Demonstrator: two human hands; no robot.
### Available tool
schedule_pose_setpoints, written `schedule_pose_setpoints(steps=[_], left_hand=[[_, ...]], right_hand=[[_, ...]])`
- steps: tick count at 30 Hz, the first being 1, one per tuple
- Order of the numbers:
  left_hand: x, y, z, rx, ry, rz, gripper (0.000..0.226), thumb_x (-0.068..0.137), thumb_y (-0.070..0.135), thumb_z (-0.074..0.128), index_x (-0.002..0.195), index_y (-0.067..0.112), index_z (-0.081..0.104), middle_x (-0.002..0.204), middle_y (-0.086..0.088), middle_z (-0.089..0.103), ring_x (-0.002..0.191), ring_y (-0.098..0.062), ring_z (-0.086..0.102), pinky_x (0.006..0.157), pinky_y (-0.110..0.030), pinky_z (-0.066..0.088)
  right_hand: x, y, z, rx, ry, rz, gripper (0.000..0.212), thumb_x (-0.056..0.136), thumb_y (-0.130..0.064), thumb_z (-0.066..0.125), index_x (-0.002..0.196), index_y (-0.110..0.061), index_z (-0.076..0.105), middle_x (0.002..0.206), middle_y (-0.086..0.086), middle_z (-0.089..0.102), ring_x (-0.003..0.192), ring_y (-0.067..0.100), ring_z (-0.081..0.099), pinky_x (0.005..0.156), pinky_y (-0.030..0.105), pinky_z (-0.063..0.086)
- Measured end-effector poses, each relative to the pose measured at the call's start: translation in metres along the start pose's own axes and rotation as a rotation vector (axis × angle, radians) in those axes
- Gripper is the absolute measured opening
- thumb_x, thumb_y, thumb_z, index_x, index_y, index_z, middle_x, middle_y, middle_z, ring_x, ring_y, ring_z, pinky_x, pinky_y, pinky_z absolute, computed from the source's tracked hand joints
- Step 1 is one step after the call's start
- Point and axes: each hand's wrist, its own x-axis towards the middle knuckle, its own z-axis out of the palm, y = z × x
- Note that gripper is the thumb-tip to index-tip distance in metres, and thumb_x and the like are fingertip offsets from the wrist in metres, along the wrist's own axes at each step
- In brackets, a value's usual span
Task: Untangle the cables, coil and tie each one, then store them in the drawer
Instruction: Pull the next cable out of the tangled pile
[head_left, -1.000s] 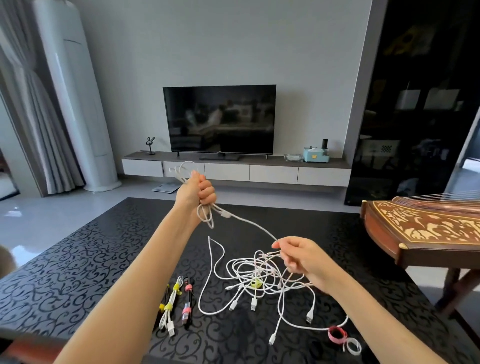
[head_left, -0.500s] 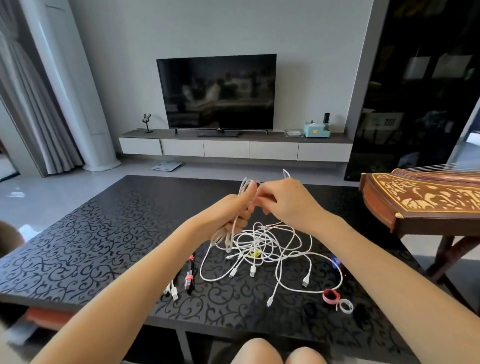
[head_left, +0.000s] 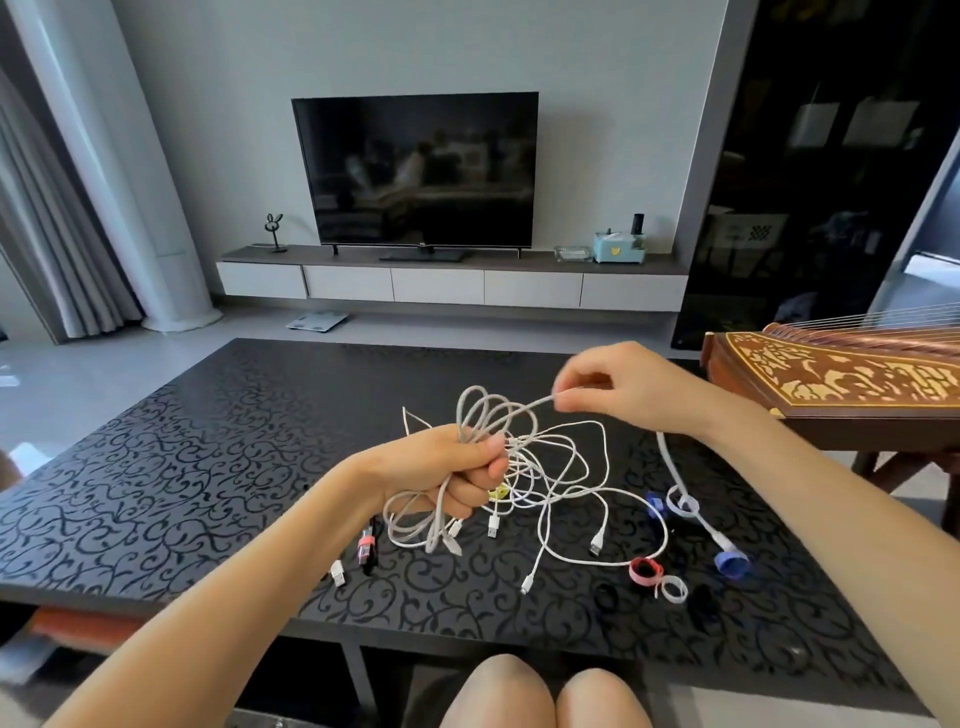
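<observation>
Left grip (head_left: 447, 475) clenched on loops of thin white cable (head_left: 530, 406), to hold coil together; right grip (head_left: 623, 389) pinches strand taut, likely forming next loop.

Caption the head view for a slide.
Left hand grips a looped cable; right hand pinches its strand above the tangle on the table.

White cables (head_left: 545, 467) on black scroll-patterned table (head_left: 182, 467).

white cables (head_left: 524, 457) in both hands
</observation>
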Motion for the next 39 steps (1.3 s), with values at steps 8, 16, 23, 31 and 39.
schedule_pose_setpoints(steps=[8,16,23,31,39], left_hand=[[-0.001,-0.012,-0.003,-0.122,0.214,0.070,0.033,0.088,0.041,0.042,0.075,0.011,0.045,0.055,0.007,0.025,0.043,-0.004,0.018,0.036,-0.012,0.021],[0.033,-0.021,0.019,0.017,0.406,0.223,0.050,0.082,0.056,0.044,0.092,0.007,0.048,0.049,0.012,0.027,0.039,-0.004,0.024,0.037,-0.016,0.024],[0.041,-0.022,0.011,-0.108,0.449,0.310,0.048,0.078,0.051,0.049,0.109,0.015,0.061,0.048,0.007,0.027,0.036,-0.004,0.026,0.034,-0.015,0.027],[0.045,-0.021,0.005,-0.366,0.678,0.431,0.042,0.097,0.039,0.043,0.064,0.013,0.047,0.052,-0.001,0.049,0.046,-0.013,0.054,0.048,-0.024,0.051],[0.049,0.002,0.012,-0.790,0.678,0.534,0.044,0.101,0.039,0.034,0.065,0.014,0.035,0.040,0.004,0.038,0.031,-0.007,0.042,0.038,-0.016,0.043]], right_hand=[[-0.026,0.019,0.038,0.346,0.309,0.325,0.025,0.095,-0.019,0.053,0.075,-0.013,0.067,0.048,-0.003,0.058,0.040,0.007,0.043,0.044,0.012,0.035],[-0.014,-0.033,0.096,0.298,0.300,0.251,0.027,0.094,-0.019,0.053,0.068,-0.014,0.056,0.044,-0.008,0.046,0.038,0.004,0.042,0.045,0.015,0.031],[-0.021,-0.035,0.105,0.156,0.321,0.250,0.028,0.093,-0.022,0.055,0.067,-0.011,0.058,0.048,-0.008,0.046,0.044,0.008,0.041,0.048,0.020,0.030],[-0.029,-0.032,0.100,0.569,0.097,0.429,0.009,0.089,-0.012,0.061,0.080,-0.009,0.062,0.050,-0.005,0.058,0.037,0.002,0.047,0.043,0.014,0.038],[-0.060,-0.030,0.101,1.745,-0.151,0.648,0.005,0.081,-0.007,0.062,0.083,-0.005,0.065,0.062,0.004,0.051,0.051,0.015,0.055,0.080,0.048,0.057]])
